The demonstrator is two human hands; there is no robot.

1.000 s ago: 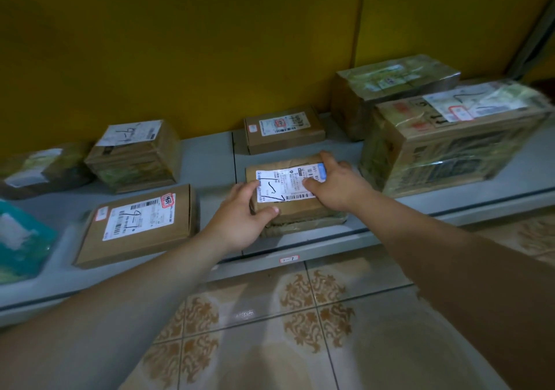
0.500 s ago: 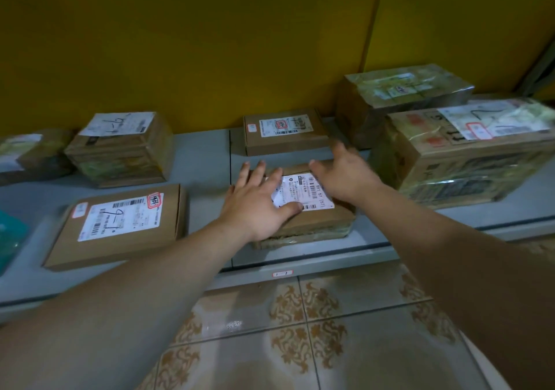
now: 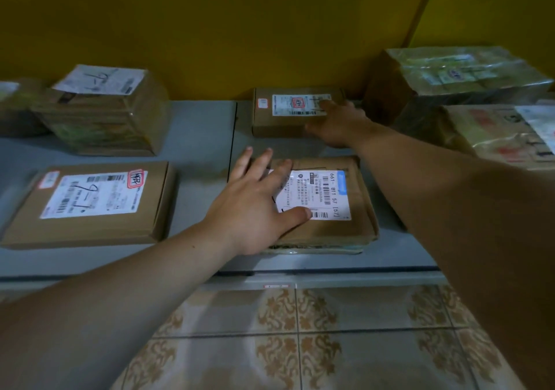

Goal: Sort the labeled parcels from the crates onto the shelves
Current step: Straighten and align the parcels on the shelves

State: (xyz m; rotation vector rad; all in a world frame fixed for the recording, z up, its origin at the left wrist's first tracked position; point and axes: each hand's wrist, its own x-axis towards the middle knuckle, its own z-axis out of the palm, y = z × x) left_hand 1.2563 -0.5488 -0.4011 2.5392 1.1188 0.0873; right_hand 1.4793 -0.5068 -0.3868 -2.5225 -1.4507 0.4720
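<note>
A flat brown parcel (image 3: 345, 209) with a white label lies near the front edge of the low grey shelf (image 3: 204, 155). My left hand (image 3: 255, 206) rests flat on its left part, fingers spread and straight, thumb on the label. Farther back, my right hand (image 3: 336, 125) reaches over a smaller brown parcel (image 3: 270, 119) by the yellow wall and touches its right end. That hand is blurred, and its fingers look extended over the label.
Two labelled boxes sit on the shelf's left: a flat one (image 3: 90, 206) in front, a taller one (image 3: 102, 113) behind. Large film-wrapped cartons (image 3: 456, 80) stand at the right. Patterned floor tiles (image 3: 285, 344) lie below the shelf edge.
Both hands let go of the front parcel's sides. The left hand flattened on top of it, and the right hand lifted off and moved back to the small parcel by the wall.
</note>
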